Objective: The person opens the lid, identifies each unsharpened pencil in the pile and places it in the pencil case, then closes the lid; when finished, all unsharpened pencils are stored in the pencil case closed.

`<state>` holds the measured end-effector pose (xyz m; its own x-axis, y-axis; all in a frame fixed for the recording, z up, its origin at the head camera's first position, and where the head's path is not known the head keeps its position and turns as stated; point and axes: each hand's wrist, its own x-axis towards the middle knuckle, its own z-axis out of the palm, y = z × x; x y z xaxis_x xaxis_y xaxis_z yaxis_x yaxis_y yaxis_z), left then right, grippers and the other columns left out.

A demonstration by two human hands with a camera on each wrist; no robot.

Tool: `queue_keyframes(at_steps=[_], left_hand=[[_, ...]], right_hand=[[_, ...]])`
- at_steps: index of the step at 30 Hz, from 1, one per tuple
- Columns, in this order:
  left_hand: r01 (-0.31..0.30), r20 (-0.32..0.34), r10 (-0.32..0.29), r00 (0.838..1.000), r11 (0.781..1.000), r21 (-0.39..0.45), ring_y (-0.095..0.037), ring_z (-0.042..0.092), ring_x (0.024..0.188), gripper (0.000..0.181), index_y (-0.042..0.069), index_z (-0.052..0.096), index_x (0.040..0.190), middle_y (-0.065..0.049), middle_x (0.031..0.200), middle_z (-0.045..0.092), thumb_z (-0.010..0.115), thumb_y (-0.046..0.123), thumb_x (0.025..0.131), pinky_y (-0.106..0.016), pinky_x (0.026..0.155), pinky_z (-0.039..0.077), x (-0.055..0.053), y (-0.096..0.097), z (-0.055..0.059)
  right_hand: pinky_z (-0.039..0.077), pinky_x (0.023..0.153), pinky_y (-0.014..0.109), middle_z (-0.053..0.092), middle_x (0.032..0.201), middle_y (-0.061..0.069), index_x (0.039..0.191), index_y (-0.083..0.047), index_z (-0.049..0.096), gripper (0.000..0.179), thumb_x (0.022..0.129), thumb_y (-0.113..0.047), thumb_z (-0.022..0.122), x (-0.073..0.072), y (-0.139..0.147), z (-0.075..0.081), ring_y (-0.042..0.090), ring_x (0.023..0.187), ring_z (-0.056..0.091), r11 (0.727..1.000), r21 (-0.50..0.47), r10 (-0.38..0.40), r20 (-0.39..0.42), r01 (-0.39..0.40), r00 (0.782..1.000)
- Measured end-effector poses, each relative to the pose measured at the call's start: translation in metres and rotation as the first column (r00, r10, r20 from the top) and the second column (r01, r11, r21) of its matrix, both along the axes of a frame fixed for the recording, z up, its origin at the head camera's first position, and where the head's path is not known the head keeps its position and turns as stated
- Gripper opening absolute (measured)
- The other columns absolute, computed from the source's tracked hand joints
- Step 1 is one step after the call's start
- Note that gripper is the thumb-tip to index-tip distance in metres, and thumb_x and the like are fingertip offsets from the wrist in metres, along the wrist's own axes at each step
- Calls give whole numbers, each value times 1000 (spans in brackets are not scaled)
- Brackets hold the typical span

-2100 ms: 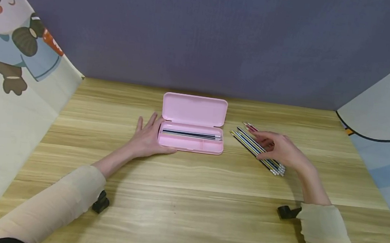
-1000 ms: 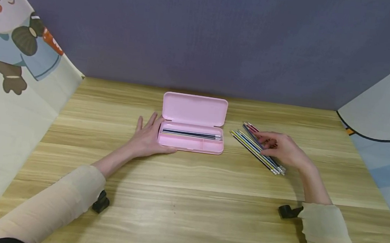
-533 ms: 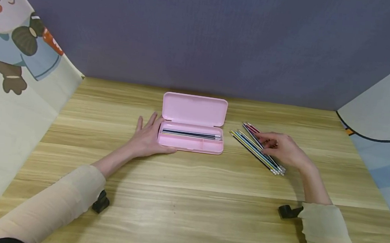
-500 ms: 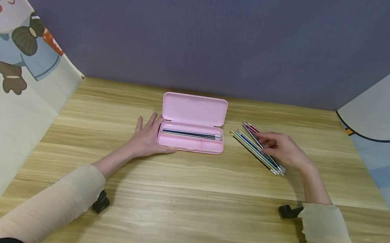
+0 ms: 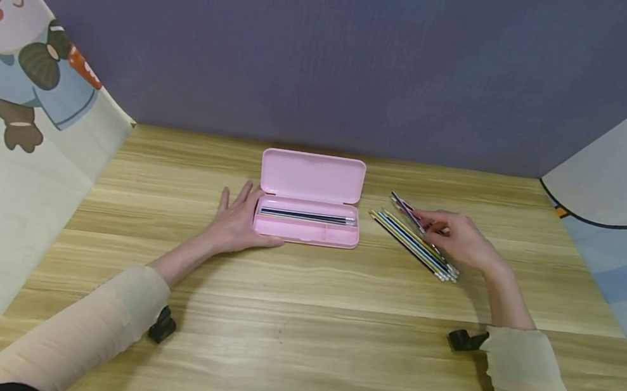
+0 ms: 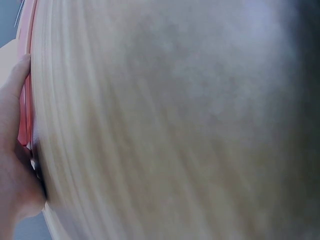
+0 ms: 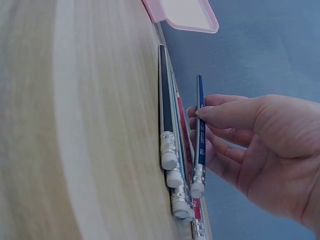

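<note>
A pink pencil case stands open on the table, with several dark pencils in its long rear compartment. My left hand rests against the case's left end, fingers spread and thumb along the front edge. To the right, my right hand pinches one dark blue pencil between thumb and fingers. The right wrist view shows it raised off the pile, white eraser end toward the camera. Beneath it lies a slanted pile of striped pencils, and a red pencil shows alongside them.
The wood-grain table reaches back to a dark grey-blue panel. Printed cartoon panels stand at both sides. The case's raised lid leans back near the rear edge.
My right hand has drawn one dark blue pencil away from the pile and lifted it, its tip now angled up and over the red one. My left hand and the case have stayed put.
</note>
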<state>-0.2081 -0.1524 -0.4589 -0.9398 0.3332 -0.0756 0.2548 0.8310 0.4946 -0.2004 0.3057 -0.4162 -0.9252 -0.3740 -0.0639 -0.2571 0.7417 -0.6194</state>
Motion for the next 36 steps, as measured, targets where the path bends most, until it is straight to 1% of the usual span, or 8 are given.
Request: queue_keyframes(at_steps=[7, 12, 17, 21, 24, 27, 33, 36], left_hand=[[5, 3, -5, 1000, 1000, 4, -34, 3, 164, 110, 13, 30, 155, -22, 171, 21, 81, 66, 73, -64, 127, -13, 1, 2, -1], [8, 7, -8, 1000, 1000, 10, -33, 3, 164, 110, 13, 30, 154, -21, 170, 24, 81, 66, 73, -63, 127, -13, 1, 3, -1], [7, -2, -7, 1000, 1000, 15, -33, 3, 164, 110, 14, 31, 154, -20, 170, 25, 82, 67, 72, -63, 127, -13, 1, 2, -2], [1, -5, -1, 1000, 1000, 10, -33, 3, 164, 110, 14, 31, 154, -20, 170, 26, 82, 67, 72, -63, 128, -13, 0, 0, -2], [5, -4, -5, 1000, 1000, 12, -34, 3, 164, 111, 14, 30, 155, -20, 170, 24, 82, 67, 72, -64, 127, -13, -1, -1, -1], [4, -6, -4, 1000, 1000, 14, -34, 3, 164, 112, 13, 30, 155, -21, 171, 22, 82, 68, 72, -64, 127, -13, -1, -1, 0], [3, -6, -3, 1000, 1000, 11, -34, 3, 164, 111, 13, 30, 154, -21, 171, 21, 80, 69, 72, -63, 128, -13, -3, -1, -2], [1, -6, -1, 1000, 1000, 14, -34, 4, 164, 111, 14, 29, 155, -21, 171, 20, 81, 68, 72, -63, 128, -13, -3, -1, -2]], right_hand=[[56, 73, 23, 69, 124, 20, 150, -9, 53, 50, 101, -8, 63, 3, 2, 5, 32, 106, 67, 1000, -9, -13, 24, 13, 1000], [57, 74, 23, 68, 124, 20, 150, -9, 52, 51, 101, -9, 64, 5, 3, 9, 30, 106, 66, 999, -23, -32, 28, 32, 999], [55, 73, 19, 68, 122, 19, 149, -9, 54, 50, 100, -10, 65, 2, -3, 15, 20, 103, 66, 999, -34, -40, -36, 39, 999], [53, 74, 14, 69, 117, 21, 148, -6, 54, 51, 98, -5, 67, -4, -13, 22, 3, 98, 63, 994, -105, -21, -123, 8, 992], [52, 76, 10, 69, 113, 22, 147, -5, 55, 53, 96, 1, 68, -10, -25, 30, -4, 94, 62, 984, -177, -18, -188, -16, 982], [53, 76, 10, 69, 111, 22, 147, -7, 56, 54, 95, 3, 68, -16, -40, 36, -4, 94, 62, 972, -233, -35, -208, -14, 977], [55, 77, 10, 68, 114, 20, 149, -12, 55, 55, 96, 0, 68, -22, -72, 47, 3, 98, 63, 953, -303, -59, -187, 0, 981], [52, 69, 11, 67, 114, 20, 149, -12, 55, 55, 97, 0, 67, -26, -87, 48, 9, 99, 63, 942, -336, -48, -189, -19, 981]])
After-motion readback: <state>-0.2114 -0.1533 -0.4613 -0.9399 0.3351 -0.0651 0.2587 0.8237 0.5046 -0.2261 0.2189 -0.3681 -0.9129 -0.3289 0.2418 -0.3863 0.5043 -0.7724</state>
